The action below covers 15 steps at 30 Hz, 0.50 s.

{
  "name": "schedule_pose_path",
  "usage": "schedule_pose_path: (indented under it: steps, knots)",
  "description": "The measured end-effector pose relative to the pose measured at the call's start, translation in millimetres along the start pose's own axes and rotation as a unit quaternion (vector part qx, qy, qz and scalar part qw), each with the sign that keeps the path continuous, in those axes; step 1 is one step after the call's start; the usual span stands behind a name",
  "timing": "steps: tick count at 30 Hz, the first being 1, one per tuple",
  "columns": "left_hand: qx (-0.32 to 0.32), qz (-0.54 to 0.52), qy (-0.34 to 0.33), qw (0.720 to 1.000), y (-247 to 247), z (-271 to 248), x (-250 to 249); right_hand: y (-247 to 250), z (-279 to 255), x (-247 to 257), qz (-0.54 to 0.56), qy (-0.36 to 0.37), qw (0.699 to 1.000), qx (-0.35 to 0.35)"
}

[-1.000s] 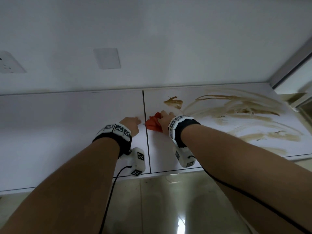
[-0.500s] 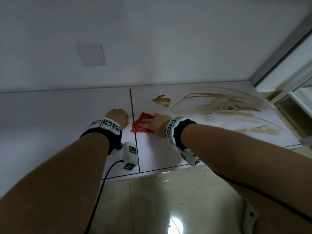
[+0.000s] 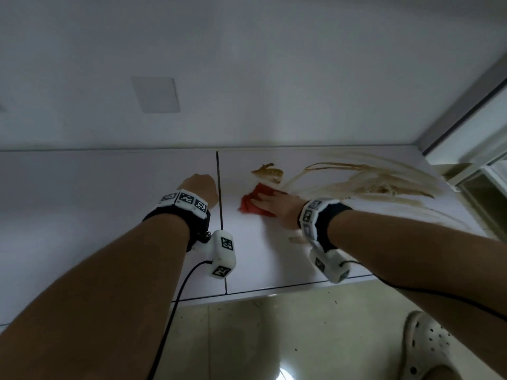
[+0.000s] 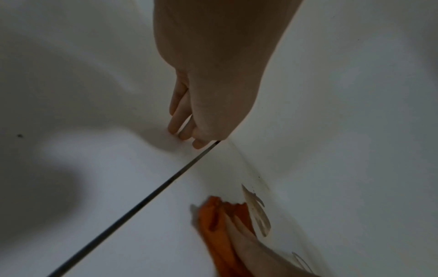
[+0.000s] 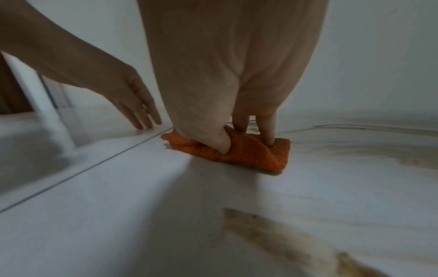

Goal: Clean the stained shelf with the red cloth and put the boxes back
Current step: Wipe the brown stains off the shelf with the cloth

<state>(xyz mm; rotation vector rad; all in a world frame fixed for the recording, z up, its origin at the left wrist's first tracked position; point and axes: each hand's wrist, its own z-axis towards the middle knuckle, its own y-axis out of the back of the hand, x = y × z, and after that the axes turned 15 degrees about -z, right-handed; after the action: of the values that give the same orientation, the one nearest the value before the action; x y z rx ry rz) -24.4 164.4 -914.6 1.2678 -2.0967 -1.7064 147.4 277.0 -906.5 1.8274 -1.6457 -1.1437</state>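
The white shelf (image 3: 260,256) carries brown stains: a blob (image 3: 267,172) and long streaks (image 3: 370,179) to its right. My right hand (image 3: 274,204) bears down on the red cloth (image 3: 248,205) just below the blob. In the right wrist view, thumb and fingers (image 5: 267,135) bunch a fold of the cloth (image 5: 255,155) between them. My left hand (image 3: 199,187) rests its straight fingertips (image 4: 187,135) on the shelf, just left of the dark seam (image 3: 220,215), holding nothing. No boxes are in view.
A blank wall plate (image 3: 155,94) sits on the white wall behind the shelf. A grey window frame (image 3: 466,105) bounds the shelf at the right. Below the shelf's front edge lie glossy floor tiles (image 3: 274,338) and a white clog (image 3: 428,349).
The right hand has slid the cloth rightward from the seam toward the brown blob. The left hand has stayed by the seam. The head view has shifted.
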Motion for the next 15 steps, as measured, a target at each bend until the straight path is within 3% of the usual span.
schedule_pose_path:
  steps: [6, 10, 15]
  knots:
    - [-0.002, 0.004, 0.017, 1.000, -6, 0, 5, 15, 34, 17, 0.009, 0.053, 0.998, 0.022]
    - [0.003, 0.017, 0.006, 1.000, -9, -1, 5, 21, 52, 7, 0.026, 0.022, 0.999, -0.004]
    - [-0.020, 0.010, 0.023, 0.999, -6, 1, -2, 8, 25, -24, 0.057, -0.029, 0.998, -0.016]
